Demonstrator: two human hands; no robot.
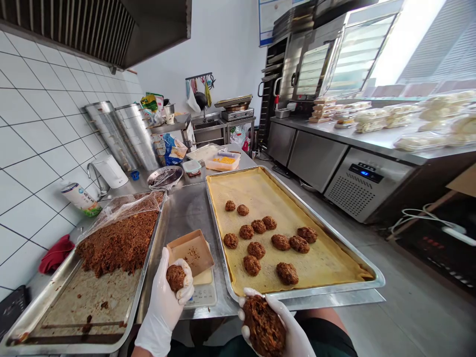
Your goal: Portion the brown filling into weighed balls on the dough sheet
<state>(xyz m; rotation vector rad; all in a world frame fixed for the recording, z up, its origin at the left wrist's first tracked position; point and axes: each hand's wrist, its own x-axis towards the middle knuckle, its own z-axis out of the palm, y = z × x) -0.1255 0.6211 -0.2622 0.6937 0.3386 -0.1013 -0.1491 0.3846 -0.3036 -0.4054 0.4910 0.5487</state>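
My left hand (165,297), in a white glove, is closed round a small brown ball of mixture (175,277) over the front of the steel counter. My right hand (282,327), also gloved, cups a bigger flat lump of the same brown mixture (264,325) just below the counter's front edge. Right beyond it lies a steel baking tray (366,270) lined with a yellow mat, carrying several shaped brown patties (256,249). A second tray (55,302) at the left holds a heap of loose brown mixture (119,240) under plastic film.
A small scale (203,292) with a brown paper tray (191,253) sits between the two trays. Further back are a plastic box with yellow contents (223,161), a metal bowl (164,177), a white jug (109,171) and a red cloth (55,254). Steel cabinets and ovens line the right.
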